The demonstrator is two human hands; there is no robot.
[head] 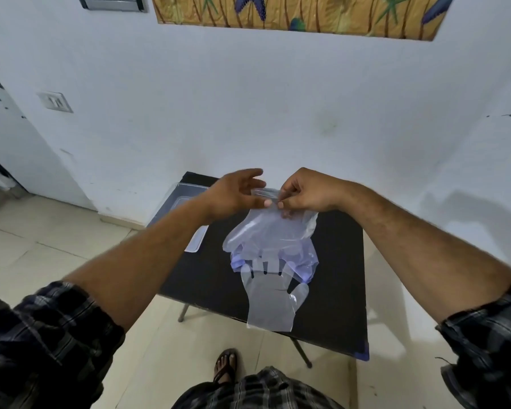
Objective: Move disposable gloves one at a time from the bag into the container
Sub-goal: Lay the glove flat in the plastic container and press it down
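A clear plastic bag (pixel 273 234) hangs above the black table (pixel 337 290), its lower part resting on the tabletop. My right hand (pixel 304 191) pinches the bag's top edge. My left hand (pixel 236 191) is beside it with fingers spread, thumb tip near the same edge. One clear disposable glove (pixel 270 302) lies flat on the table below the bag, fingers pointing under it, cuff at the near edge. The clear container (pixel 183 196) sits at the table's far left, mostly hidden by my left forearm.
The table stands against a white wall and has thin metal legs (pixel 183 312). A tiled floor lies to the left. My sandalled foot (pixel 226 364) shows below the table's near edge.
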